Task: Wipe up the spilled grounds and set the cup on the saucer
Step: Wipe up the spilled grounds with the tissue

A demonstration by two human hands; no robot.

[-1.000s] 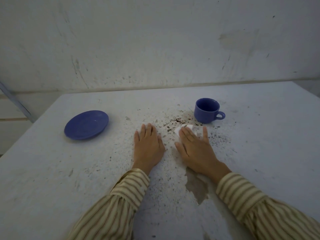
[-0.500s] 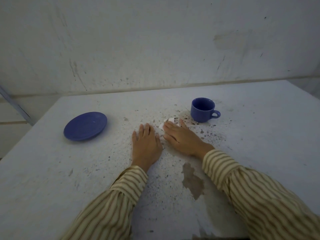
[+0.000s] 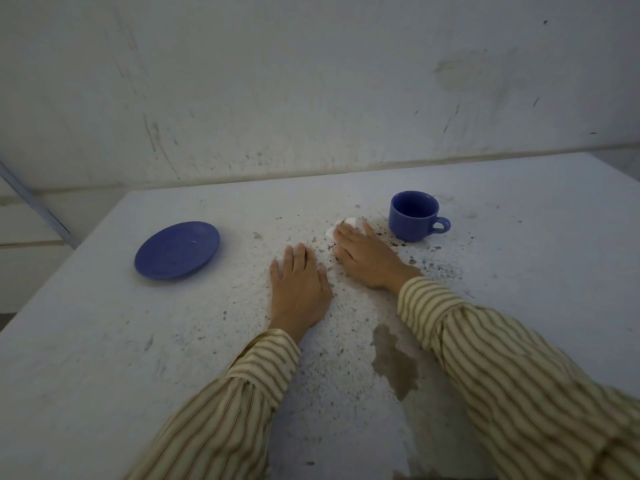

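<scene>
- Right hand (image 3: 367, 259): flat, pressing white cloth (image 3: 348, 225) onto grounds (image 3: 436, 268) beside cup (image 3: 414, 214).
- Left hand (image 3: 299, 285): open, palm down, holding nothing.
- Saucer (image 3: 177, 249): well apart, bare.

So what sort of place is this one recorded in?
Probably a bare, worn room in a home or a workshop, not a fitted kitchen. The wall is scuffed and stained, the white table has chipped paint, and the only tableware is a blue cup and saucer.
</scene>
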